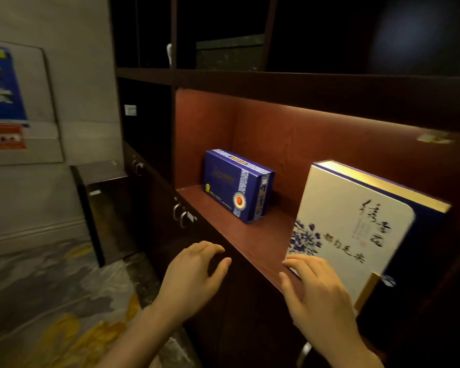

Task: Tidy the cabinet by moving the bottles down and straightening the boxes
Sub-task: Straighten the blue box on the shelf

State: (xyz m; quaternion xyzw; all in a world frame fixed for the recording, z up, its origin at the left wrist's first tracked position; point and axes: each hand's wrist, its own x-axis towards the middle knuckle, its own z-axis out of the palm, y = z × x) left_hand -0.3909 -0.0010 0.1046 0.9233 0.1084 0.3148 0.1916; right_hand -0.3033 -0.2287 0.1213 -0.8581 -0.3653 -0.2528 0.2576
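Far left on the grey wall hangs a blue poster (pixel 3 83) with a red strip under it, and below that the floor (pixel 51 301) is marbled grey and yellow. A small dark stand (pixel 104 205) sits against the wall, just beside the dark wooden cabinet (pixel 316 86). The cabinet's lower doors carry metal handles (pixel 182 213), and above them a lit reddish shelf (pixel 260 243) runs off to the right. The left hand (pixel 194 274) hovers in front of the lower doors, just short of the shelf's front edge, fingers loosely curled and holding nothing. Toward the far left of the shelf a blue box (pixel 237 184) stands upright, turned at an angle to the back wall, with a round red and gold seal on its face. Well apart from it, near the shelf's front, a white box (pixel 351 235) with black calligraphy, a blue flower pattern and gold edging stands tilted and skewed to the shelf. The right hand (pixel 319 290) is spread open, fingers (pixel 299 262) resting on the white box's lower left corner, not wrapped around it. The upper compartments are too dark to make out, and no bottles show.
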